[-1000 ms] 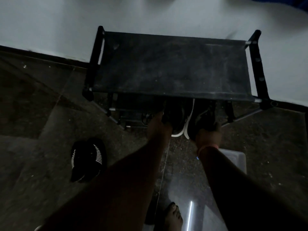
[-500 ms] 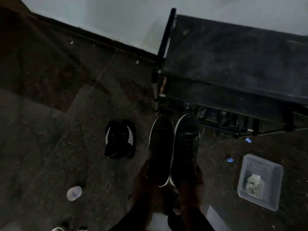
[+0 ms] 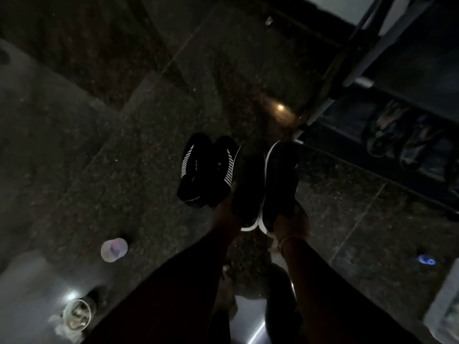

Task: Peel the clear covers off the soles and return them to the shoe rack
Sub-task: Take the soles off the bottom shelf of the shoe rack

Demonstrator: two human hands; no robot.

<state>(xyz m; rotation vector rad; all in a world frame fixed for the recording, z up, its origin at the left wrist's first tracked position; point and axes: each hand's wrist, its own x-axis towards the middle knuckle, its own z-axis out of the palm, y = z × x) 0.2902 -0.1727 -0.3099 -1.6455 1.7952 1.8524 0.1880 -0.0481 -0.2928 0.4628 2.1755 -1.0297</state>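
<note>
The scene was dim. Near the middle of the frame the left hand (image 3: 227, 214) held a dark shoe (image 3: 248, 184) by its heel, fingers wrapped round the back of it. Just to its right the right hand (image 3: 289, 225) gripped the heel of a second dark shoe (image 3: 280, 180) the same way. Both shoes had white edging at the sole and pointed toward the top of the frame, side by side and close together, above the floor (image 3: 99, 145). Whether clear covers lay on their soles could not be told in the gloom.

Just left of the held shoes, a striped pair (image 3: 207, 170) sat on the floor, toes up-frame. The rack (image 3: 347, 70) stood at the upper right, with blurred footwear on its lower shelf. A pale cup (image 3: 113, 249) lay at the lower left, and a round container (image 3: 75, 314) further down. A small blue scrap (image 3: 426, 259) lay at the right, a clear tub (image 3: 444, 316) at the lower right edge.
</note>
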